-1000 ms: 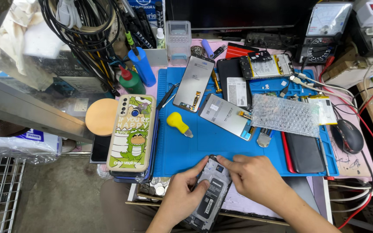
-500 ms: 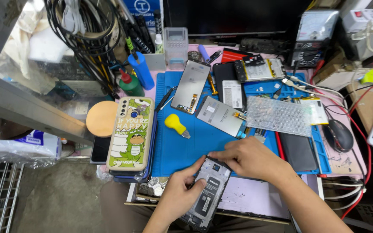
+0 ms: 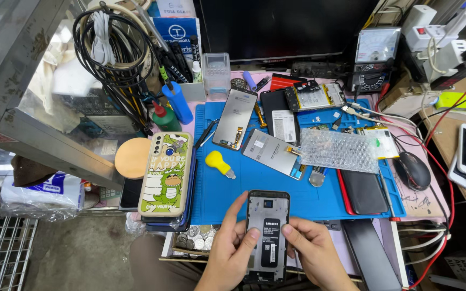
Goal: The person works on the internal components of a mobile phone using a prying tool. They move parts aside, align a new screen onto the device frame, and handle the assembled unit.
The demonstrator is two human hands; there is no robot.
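Observation:
My left hand (image 3: 232, 249) and my right hand (image 3: 313, 253) both hold an opened phone body (image 3: 266, 233) upright at the near edge of the blue work mat (image 3: 254, 183). Its bare inside faces me, with a black battery in the lower half. My left thumb rests on its left side, my right thumb on its right side. A yellow-handled tool (image 3: 219, 163) lies on the mat just beyond my left hand. Two loose phone screens (image 3: 235, 118) (image 3: 272, 152) lie farther back on the mat.
A phone in a green cartoon case (image 3: 165, 173) lies on a stack at the mat's left. Bubble wrap (image 3: 338, 150), a black phone (image 3: 363, 191) and a mouse (image 3: 412, 170) sit to the right. Cables (image 3: 111, 54), bottles, a meter (image 3: 376, 53) and a dark monitor (image 3: 287, 27) stand behind.
The phone body has turned from a tilted pose to upright and moved right. My right hand came off its top and now grips its right side; the view shifted too.

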